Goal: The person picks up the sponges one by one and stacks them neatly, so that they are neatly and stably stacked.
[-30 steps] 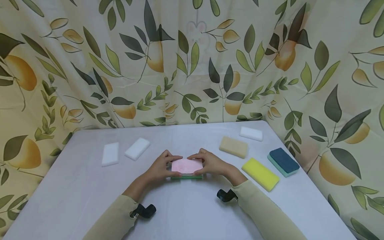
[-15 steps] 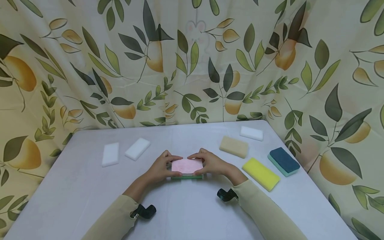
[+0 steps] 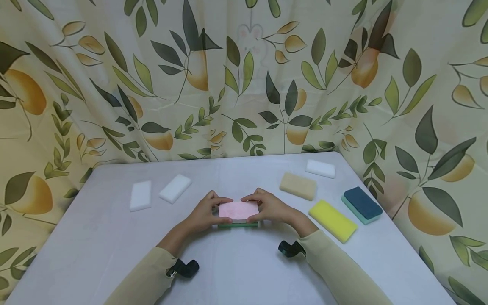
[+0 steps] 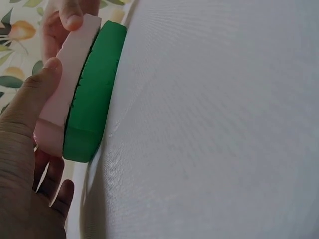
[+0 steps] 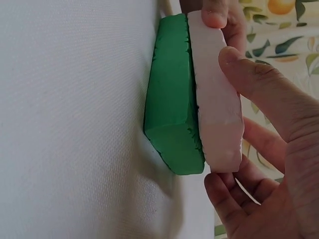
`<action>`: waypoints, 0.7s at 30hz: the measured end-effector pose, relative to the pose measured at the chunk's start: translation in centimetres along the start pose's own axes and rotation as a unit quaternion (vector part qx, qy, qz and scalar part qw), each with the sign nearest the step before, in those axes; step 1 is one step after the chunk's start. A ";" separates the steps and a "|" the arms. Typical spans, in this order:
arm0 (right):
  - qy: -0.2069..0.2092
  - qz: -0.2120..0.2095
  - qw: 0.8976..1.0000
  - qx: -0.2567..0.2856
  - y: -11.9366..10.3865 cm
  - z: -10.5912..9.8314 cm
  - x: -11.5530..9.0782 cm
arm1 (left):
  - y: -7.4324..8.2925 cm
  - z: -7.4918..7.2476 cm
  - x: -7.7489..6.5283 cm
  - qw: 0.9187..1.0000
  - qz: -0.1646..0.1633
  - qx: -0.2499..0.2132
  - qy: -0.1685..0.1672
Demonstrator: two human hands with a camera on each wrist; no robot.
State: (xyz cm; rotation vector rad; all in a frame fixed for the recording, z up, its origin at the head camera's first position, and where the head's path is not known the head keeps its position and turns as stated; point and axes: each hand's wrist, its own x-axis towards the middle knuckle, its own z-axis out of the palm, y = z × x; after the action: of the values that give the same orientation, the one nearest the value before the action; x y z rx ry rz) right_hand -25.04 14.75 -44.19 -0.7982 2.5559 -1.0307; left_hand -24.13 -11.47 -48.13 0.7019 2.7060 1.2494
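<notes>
A pink sponge (image 3: 239, 209) lies flat on top of a green sponge (image 3: 238, 225), their long edges roughly lined up. My left hand (image 3: 204, 214) pinches the pink sponge's left end, thumb on the near side and fingers on the far side. At the opposite end my right hand (image 3: 271, 207) grips it the same way. Both wrist views show the thumbs against the side of the pink sponge (image 5: 217, 99), while the green sponge (image 4: 95, 89) sits beneath it against the white cloth. Only a thin strip of green shows in the head view.
Two white sponges (image 3: 140, 195) lie at the back left of the table (image 3: 95, 254). To the right are a beige sponge (image 3: 298, 186), a yellow sponge (image 3: 333, 221), a dark blue and teal sponge (image 3: 362, 205) and another white sponge (image 3: 320, 168). A patterned curtain (image 3: 244, 84) hangs behind.
</notes>
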 end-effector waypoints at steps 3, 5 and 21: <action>0.002 -0.004 1.000 0.005 -0.1 -0.1 -0.2 | 0.0 0.0 0.0 1.000 0.001 -0.006 -0.002; 0.003 -0.006 1.000 0.008 -0.1 -0.3 -0.3 | 0.0 0.0 0.0 1.000 0.003 -0.009 -0.002; 0.033 -0.002 0.999 0.005 1.6 -3.2 -1.8 | -0.1 0.0 0.0 1.000 0.003 -0.013 0.000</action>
State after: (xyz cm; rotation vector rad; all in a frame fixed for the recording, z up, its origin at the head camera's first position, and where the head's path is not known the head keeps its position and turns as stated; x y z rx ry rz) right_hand -25.57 18.55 -42.94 -0.7795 2.6020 -1.0873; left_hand -24.13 -11.51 -48.20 0.7092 2.6848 1.2822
